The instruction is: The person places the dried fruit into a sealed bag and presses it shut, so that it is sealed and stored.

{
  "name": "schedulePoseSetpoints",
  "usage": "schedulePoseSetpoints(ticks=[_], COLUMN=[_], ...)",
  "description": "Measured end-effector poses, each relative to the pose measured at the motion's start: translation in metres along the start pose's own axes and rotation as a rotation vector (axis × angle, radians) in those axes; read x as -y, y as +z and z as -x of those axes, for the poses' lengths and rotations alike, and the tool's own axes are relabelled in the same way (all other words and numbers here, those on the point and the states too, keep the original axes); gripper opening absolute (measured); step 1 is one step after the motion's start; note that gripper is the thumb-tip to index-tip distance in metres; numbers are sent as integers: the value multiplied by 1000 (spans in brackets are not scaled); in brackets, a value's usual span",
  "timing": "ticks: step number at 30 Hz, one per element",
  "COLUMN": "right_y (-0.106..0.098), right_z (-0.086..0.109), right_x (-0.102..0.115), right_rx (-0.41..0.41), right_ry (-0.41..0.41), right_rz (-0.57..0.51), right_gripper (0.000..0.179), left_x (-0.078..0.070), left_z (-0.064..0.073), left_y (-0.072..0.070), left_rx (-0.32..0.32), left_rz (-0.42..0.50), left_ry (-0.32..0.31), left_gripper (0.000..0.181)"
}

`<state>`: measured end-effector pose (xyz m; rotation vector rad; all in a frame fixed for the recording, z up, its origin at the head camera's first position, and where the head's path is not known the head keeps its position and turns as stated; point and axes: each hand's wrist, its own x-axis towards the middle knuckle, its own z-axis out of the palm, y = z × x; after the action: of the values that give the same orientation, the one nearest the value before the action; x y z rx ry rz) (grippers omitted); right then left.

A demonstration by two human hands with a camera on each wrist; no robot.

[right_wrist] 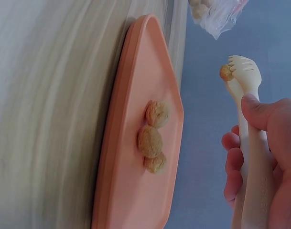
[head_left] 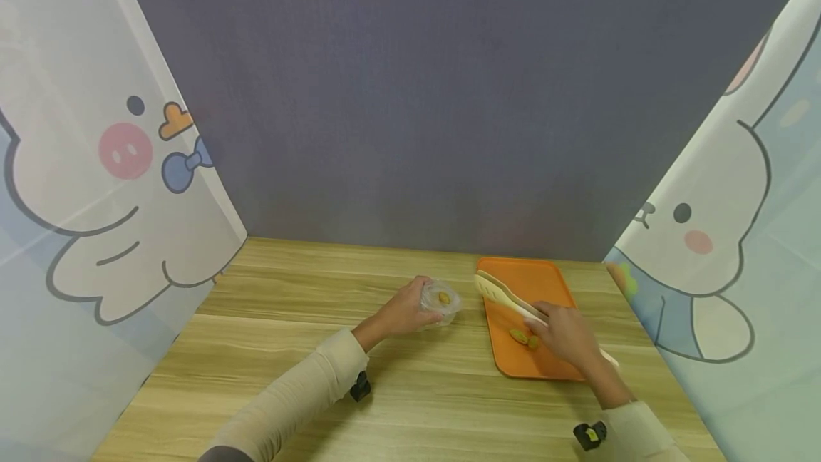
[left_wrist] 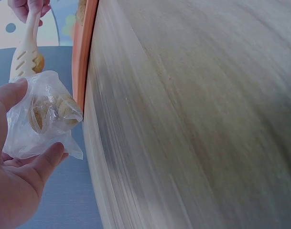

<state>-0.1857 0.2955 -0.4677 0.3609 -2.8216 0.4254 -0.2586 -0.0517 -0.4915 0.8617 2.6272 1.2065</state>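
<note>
My left hand (head_left: 405, 309) holds a clear plastic bag (left_wrist: 45, 112) by its sides, thumb and fingers around it. Inside the bag lie small, round, golden-brown food pieces (left_wrist: 40, 117), partly hidden by creased plastic. My right hand (head_left: 564, 334) grips a pair of cream-coloured tongs (right_wrist: 250, 114) with slotted heads. Pinched between the tongs' tips is another golden-brown piece (right_wrist: 226, 72). In the head view, the tongs point from over the orange tray (head_left: 529, 280) toward the bag. On that tray, three more pieces (right_wrist: 150, 141) sit in a row, as the right wrist view shows.
A wood-grain table (head_left: 282, 348) lies under both hands, with a dark grey panel (head_left: 410, 105) upright behind it. Cartoon-printed sheets (head_left: 115, 234) line the left and right sides. Each wrist wears a small black camera (head_left: 360, 386).
</note>
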Motion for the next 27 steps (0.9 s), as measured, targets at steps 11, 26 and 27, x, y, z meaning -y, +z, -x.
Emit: schedulePoseSetpoints(ticks=[11, 26, 27], right_y=[1, 5, 5], right_z=[-8, -16, -17], right_x=[16, 35, 36], right_rx=[-13, -14, -14], right_ry=[-3, -2, -3], right_rz=[-55, -106, -109], right_gripper=[38, 40, 41], left_x=[-1, -1, -1], left_z=[-1, -3, -3], left_y=[1, 3, 3], left_rx=[-2, -6, -7], left_rz=[12, -3, -5], left_ry=[6, 11, 11], left_gripper=[74, 73, 73])
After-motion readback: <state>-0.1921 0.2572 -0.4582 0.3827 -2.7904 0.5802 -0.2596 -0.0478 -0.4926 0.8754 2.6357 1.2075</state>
